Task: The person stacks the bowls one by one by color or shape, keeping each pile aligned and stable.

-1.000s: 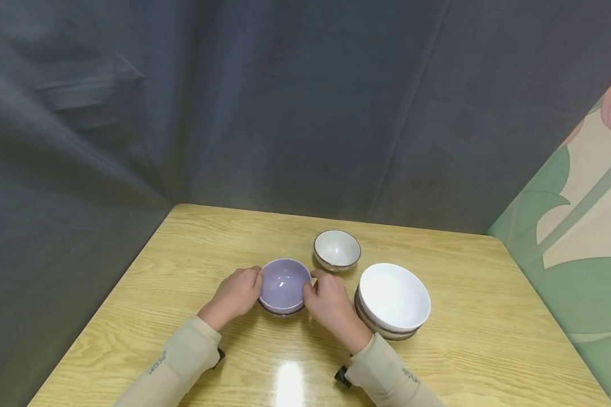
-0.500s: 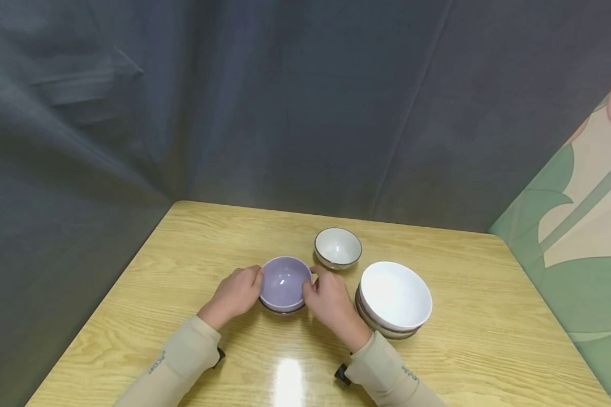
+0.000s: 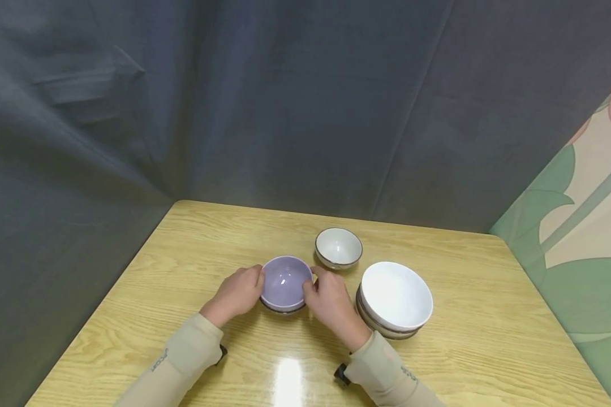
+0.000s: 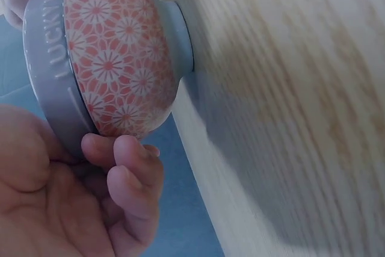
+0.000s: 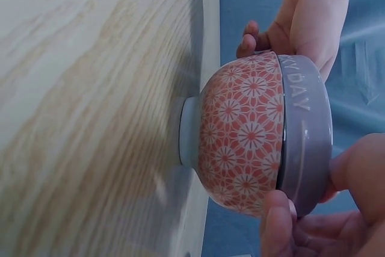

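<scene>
Head view: the left hand (image 3: 240, 289) and the right hand (image 3: 331, 301) grasp a lilac bowl (image 3: 284, 282) from opposite sides, each pinching its rim. The right thumb lies over the edge, and the wrist views show fingers curled against the outer wall; part of the left grip is hidden. The lilac bowl, its raised lettering reading "LUCKY" in one wrist view and ending in "DAY" in the other, sits nested in a red floral bowl (image 4: 114, 58), so that only its upper band stands clear. This exposed band probably explains the high hold: it is the part within reach, and two opposed grips would keep the bowl level. The floral bowl stands upright, its pale foot seemingly in contact with the counter (image 3: 193, 243).

Just beyond the right hand is a small off-white bowl (image 3: 338, 249) with a dark rim, upright and apart from the pair. Beside the right forearm, a large white bowl (image 3: 396, 294) sits, slightly tilted, on brown-rimmed bowlware (image 3: 394, 335); the number of pieces below cannot be told. Such nesting presumably saves space.

The counter has a light wood grain, rounded far corners and a bright reflection near its front. A dark, creased curtain (image 3: 305, 113) hangs behind and to the left; a floral panel (image 3: 590, 226), with green leaves and pink petals, closes the right side.
</scene>
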`<state>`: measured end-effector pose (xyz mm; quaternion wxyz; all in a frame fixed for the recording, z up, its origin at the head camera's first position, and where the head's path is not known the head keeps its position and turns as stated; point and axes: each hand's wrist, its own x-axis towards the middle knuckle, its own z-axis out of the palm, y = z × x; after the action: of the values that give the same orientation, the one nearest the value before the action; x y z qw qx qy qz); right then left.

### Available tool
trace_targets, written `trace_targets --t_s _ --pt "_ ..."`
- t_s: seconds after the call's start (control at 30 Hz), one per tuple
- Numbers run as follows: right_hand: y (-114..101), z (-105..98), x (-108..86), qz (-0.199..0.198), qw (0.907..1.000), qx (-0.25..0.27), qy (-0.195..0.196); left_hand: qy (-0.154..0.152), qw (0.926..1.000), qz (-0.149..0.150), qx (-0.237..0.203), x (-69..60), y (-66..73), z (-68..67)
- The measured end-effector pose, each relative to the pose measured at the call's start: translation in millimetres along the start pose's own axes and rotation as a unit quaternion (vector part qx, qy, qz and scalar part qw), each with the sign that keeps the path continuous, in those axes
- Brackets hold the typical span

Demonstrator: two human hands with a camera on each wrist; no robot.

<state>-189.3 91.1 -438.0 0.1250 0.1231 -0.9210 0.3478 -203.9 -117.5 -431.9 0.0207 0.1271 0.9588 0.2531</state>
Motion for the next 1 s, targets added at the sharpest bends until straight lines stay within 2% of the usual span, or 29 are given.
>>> trace_targets --t_s 0.17,0.4,0.73,1.0 --pt "0.0 1.2 -1.8 0.004 1.0 0.003 -0.002 0.0 1.0 -0.007 0.006 -0.7 1.6 2.6" --pt "0.3 4.2 -2.2 0.006 1.0 0.001 -0.006 0.011 0.9999 0.0 0.005 -2.2 0.5 6.3" --pt "1.3 5.1 -2.8 0.007 0.9999 -0.004 -0.015 -0.008 0.9999 0.003 -0.013 -0.6 2.0 7.0" --pt "-0.4 4.9 -2.9 0.006 0.9998 -0.006 -0.018 -0.011 0.9999 0.003 -0.011 0.0 0.9 7.5"
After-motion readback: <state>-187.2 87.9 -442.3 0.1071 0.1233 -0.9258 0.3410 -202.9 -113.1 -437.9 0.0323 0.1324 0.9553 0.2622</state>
